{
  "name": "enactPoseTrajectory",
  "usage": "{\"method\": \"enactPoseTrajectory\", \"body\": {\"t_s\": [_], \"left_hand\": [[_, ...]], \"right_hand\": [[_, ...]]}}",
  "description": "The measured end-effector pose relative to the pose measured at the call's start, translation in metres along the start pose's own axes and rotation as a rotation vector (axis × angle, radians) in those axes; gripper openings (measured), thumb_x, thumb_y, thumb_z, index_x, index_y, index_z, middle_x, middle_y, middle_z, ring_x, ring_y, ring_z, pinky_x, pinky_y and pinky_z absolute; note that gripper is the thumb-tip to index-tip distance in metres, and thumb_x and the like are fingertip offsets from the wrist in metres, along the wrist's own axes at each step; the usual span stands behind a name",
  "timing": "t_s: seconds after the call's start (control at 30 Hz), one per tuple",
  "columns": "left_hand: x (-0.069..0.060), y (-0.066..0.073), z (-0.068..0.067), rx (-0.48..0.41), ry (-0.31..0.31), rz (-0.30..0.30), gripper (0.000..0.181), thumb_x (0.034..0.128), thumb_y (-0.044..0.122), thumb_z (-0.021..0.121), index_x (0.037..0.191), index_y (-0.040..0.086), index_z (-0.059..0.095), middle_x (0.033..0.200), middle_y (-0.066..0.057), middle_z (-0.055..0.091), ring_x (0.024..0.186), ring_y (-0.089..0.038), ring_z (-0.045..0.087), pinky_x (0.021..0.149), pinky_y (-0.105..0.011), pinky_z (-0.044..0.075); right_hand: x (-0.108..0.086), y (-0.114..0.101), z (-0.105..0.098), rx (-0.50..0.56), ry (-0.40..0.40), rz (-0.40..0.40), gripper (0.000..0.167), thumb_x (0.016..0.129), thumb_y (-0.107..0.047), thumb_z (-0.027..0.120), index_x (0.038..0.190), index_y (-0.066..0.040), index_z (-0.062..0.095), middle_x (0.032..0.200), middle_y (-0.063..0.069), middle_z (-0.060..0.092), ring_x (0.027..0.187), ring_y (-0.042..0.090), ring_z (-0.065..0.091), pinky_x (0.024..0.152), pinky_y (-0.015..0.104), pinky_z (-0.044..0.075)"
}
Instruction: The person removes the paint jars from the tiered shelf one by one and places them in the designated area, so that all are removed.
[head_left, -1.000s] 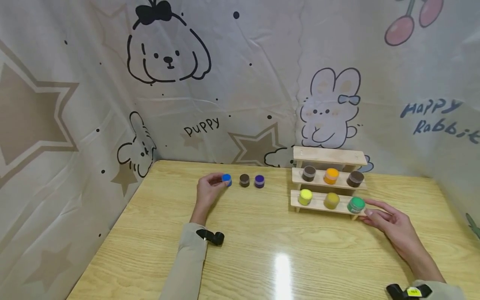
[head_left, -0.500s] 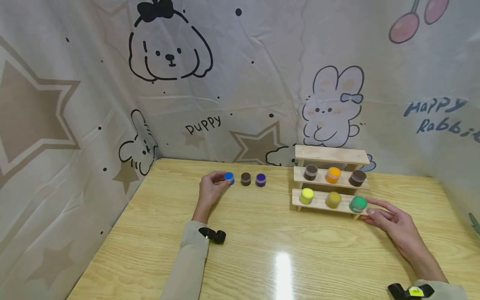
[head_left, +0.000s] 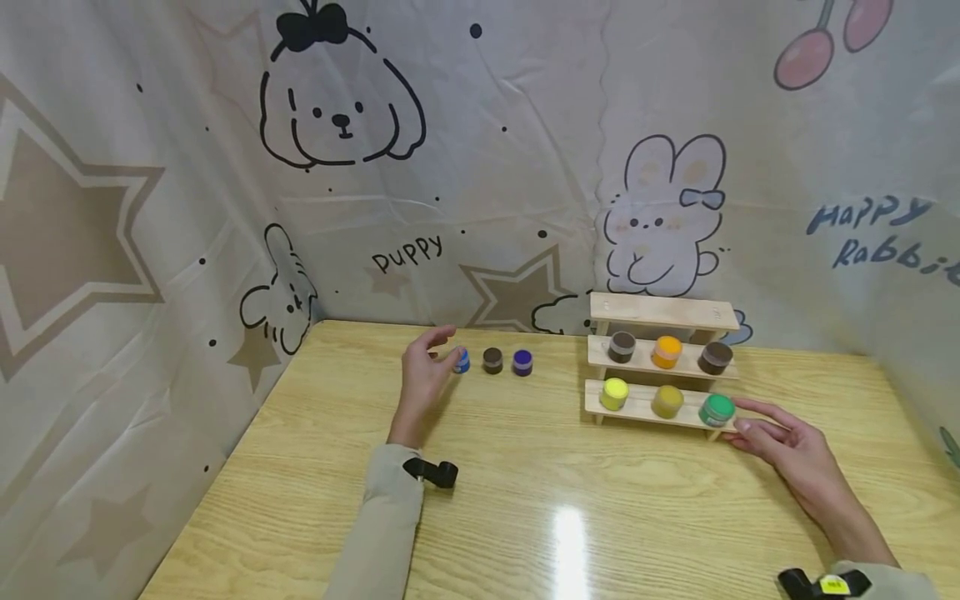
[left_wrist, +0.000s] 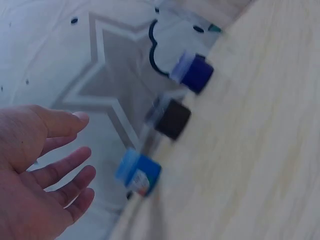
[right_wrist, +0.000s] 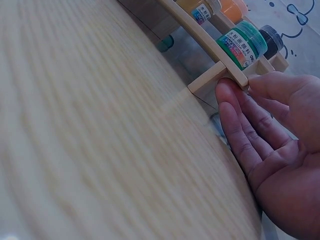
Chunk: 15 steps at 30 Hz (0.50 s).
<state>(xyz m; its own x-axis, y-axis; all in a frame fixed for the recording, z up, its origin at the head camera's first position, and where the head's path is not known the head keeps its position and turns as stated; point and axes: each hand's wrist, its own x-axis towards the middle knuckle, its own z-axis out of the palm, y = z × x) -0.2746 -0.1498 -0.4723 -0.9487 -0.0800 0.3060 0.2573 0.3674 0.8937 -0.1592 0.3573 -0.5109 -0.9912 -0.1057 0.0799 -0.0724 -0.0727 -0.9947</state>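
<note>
Head view: the blue jar (head_left: 463,362), centre-left, could be toppled if brushed by the spread left hand (head_left: 425,377); the rack (head_left: 663,311) at right, pinched by the right hand (head_left: 801,460), could be tugged askew.

You are in a cloth-screened spot, whether in a home or elsewhere cannot be told: behind your wooden table (head_left: 495,492) and along its sides hangs creased, pale cloth (head_left: 525,175) printed with a cartoon puppy (head_left: 341,125), rabbit (head_left: 654,237) and stars (head_left: 63,208).
</note>
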Motion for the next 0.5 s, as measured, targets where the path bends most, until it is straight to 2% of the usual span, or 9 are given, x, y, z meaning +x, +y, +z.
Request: {"method": "enactPoseTrajectory", "body": {"t_s": [0.1, 0.2, 0.33, 0.5], "left_hand": [[-0.003, 0.014, 0.004, 0.009, 0.003, 0.047, 0.033, 0.0925, 0.005, 0.076, 0.125, -0.001, 0.069, 0.124, -0.023, 0.066, 0.120, -0.042, 0.058, 0.100, -0.057, 0.049], [-0.005, 0.026, 0.008, 0.005, 0.009, 0.099, 0.032, 0.0932, 0.007, 0.075, 0.124, 0.001, 0.069, 0.122, -0.019, 0.068, 0.118, -0.037, 0.061, 0.098, -0.055, 0.051], [-0.006, 0.042, 0.010, -0.038, 0.031, 0.170, 0.032, 0.0929, 0.006, 0.075, 0.123, 0.000, 0.069, 0.120, -0.017, 0.070, 0.115, -0.033, 0.063, 0.097, -0.056, 0.052], [-0.010, 0.061, 0.012, -0.087, 0.019, 0.208, 0.033, 0.0933, 0.006, 0.075, 0.124, 0.000, 0.068, 0.121, -0.016, 0.070, 0.115, -0.034, 0.063, 0.099, -0.056, 0.051]], "right_hand": [[0.000, 0.000, -0.001, -0.007, 0.008, 0.006, 0.039, 0.102, -0.001, 0.060, 0.141, -0.004, 0.059, 0.114, -0.004, 0.076, 0.096, 0.014, 0.075, 0.083, 0.028, 0.059], [0.001, 0.001, -0.002, -0.008, 0.014, 0.013, 0.039, 0.102, -0.001, 0.061, 0.141, -0.004, 0.060, 0.114, -0.005, 0.076, 0.096, 0.013, 0.075, 0.082, 0.027, 0.059], [0.001, 0.002, -0.001, -0.004, 0.009, 0.009, 0.038, 0.102, -0.001, 0.061, 0.139, -0.007, 0.061, 0.115, -0.004, 0.076, 0.096, 0.014, 0.075, 0.083, 0.028, 0.059], [0.001, 0.003, -0.001, -0.006, -0.001, -0.013, 0.036, 0.102, 0.000, 0.060, 0.138, -0.007, 0.062, 0.115, -0.003, 0.075, 0.097, 0.015, 0.075, 0.083, 0.029, 0.059]]}}
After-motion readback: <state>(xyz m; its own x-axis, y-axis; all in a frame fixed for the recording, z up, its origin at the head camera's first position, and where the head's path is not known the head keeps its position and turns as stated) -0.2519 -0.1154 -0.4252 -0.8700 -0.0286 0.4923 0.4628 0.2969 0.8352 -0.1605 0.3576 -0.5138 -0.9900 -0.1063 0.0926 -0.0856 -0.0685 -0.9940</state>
